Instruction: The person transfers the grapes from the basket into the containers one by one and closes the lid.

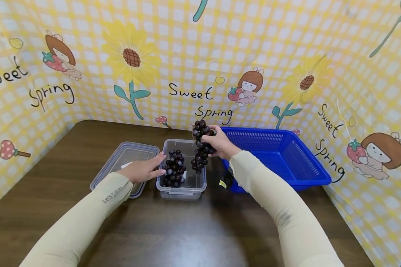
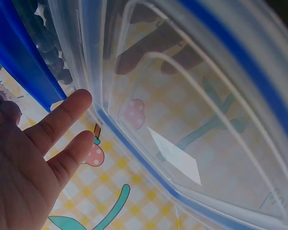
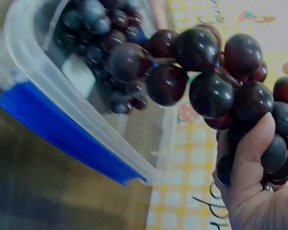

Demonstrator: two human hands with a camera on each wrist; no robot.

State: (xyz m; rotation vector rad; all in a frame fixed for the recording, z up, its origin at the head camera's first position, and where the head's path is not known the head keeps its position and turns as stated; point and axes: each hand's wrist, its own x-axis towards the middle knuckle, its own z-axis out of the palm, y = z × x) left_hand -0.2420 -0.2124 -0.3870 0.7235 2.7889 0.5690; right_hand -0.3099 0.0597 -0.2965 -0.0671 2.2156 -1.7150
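My right hand (image 1: 220,144) grips a bunch of dark purple grapes (image 1: 199,160) by its middle, thumb across the front, and the lower end hangs over the right side of a clear plastic container (image 1: 180,191). A second grape bunch (image 1: 174,170) lies in the left half of that container, over a small white patch. In the right wrist view the held grapes (image 3: 197,48) show glossy and round, with a blue latch (image 3: 67,129) on the container wall. My left hand (image 1: 142,170) has its fingers extended, fingertips right at the container's left rim, and holds nothing.
Left of the container lies its clear lid (image 1: 130,150) with a blue seal, partly under my left hand. A blue slotted basket (image 1: 274,138) stands at the right, with a black object bearing a yellow tag (image 1: 222,184) by its near left corner. Printed checked cloth (image 1: 187,55) encloses the wooden table (image 1: 173,230).
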